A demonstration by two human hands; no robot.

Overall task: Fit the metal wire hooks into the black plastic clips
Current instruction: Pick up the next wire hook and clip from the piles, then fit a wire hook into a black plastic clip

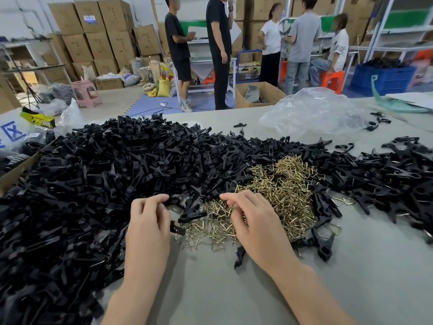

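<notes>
Nearest on the grey counter [210, 289], left hand [147, 221] curled round a black clip [177, 228]; right hand [253, 221] just beside, fingers bent down into the brass wire hooks [281, 191], grasp of any single hook impossible to tell. Around and behind, heaped black plastic clips [117, 160], touching the hooks. Farther back, crumpled clear plastic bag [311, 113]; beyond the counter, standing people [220, 43] and stacked cardboard boxes [98, 31].

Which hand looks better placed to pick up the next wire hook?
Right. The right hand lies on the hooks, fingers curled into them; the left hand grips a clip.
</notes>
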